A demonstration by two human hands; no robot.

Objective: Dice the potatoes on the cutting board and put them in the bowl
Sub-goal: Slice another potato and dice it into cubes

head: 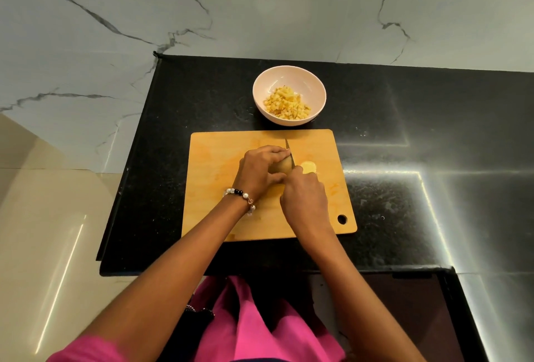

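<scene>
A wooden cutting board (219, 176) lies on the black counter. My left hand (261, 171) grips a brown-skinned potato (282, 165) at the board's middle, fingers curled over its top. My right hand (303, 197) holds a knife (291, 153) whose blade stands against the potato's right end, tip pointing away from me; the handle is hidden in my fist. A cut yellow slice (308, 167) lies flat just right of the blade. Behind the board sits a pale pink bowl (289, 78) holding several diced potato pieces (287, 103).
The black counter (404, 130) extends to the right and ends at a left edge (135, 165) with tiled floor below. A marble wall rises behind the bowl. The board's hanging hole (342, 219) is at its near right corner.
</scene>
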